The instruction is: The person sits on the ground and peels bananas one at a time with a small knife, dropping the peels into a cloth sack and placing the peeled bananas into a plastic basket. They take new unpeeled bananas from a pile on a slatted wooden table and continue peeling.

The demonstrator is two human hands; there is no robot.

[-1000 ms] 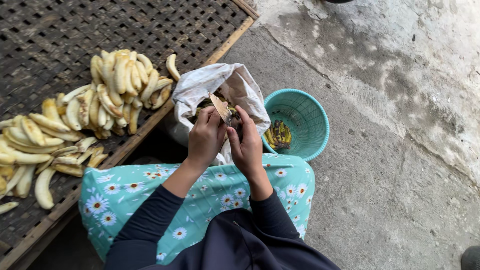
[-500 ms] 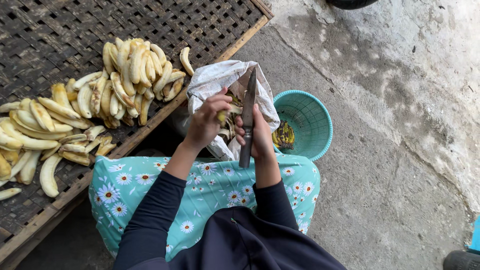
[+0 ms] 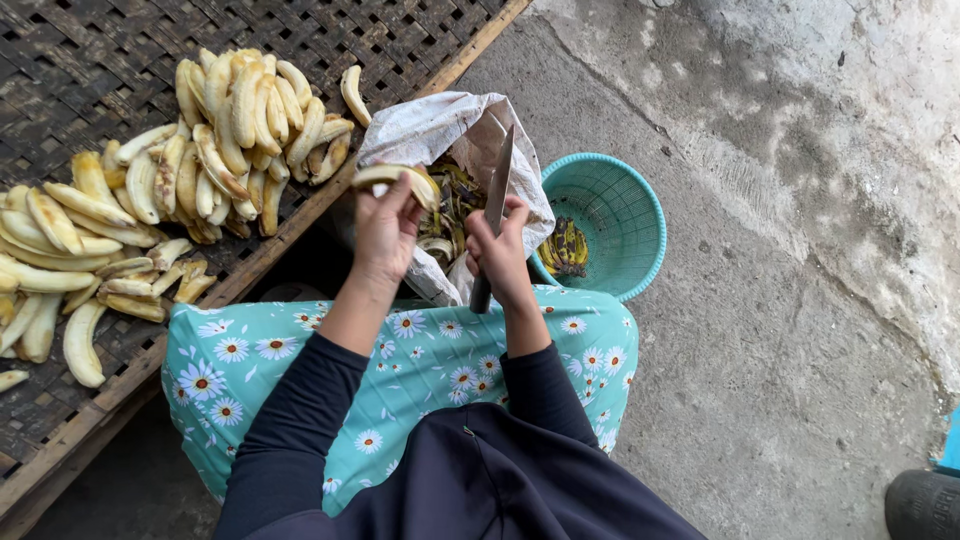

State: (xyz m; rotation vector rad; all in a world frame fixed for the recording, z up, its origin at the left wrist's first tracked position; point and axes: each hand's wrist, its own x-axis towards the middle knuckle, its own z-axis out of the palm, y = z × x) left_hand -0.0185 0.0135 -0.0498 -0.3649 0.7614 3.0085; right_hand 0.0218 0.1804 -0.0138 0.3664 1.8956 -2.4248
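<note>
My left hand (image 3: 385, 228) holds a peeled pale banana (image 3: 400, 177) by its end, lifted above a white sack (image 3: 440, 130). My right hand (image 3: 500, 250) grips a knife (image 3: 494, 205) with its blade pointing away from me, just right of the banana. The sack stands open in front of my knees and holds dark banana peels (image 3: 450, 205). A flowered turquoise cloth (image 3: 420, 365) covers my lap below both hands.
Many peeled bananas (image 3: 215, 130) lie heaped on a woven bamboo rack (image 3: 90, 50) with a wooden edge at the left. A turquoise plastic basket (image 3: 625, 215) with dark peels stands right of the sack. Rough concrete floor (image 3: 800, 250) spreads to the right.
My left hand has moved left and up with the banana, away from the knife. The right hand has kept the knife, its blade now pointing farther away.
</note>
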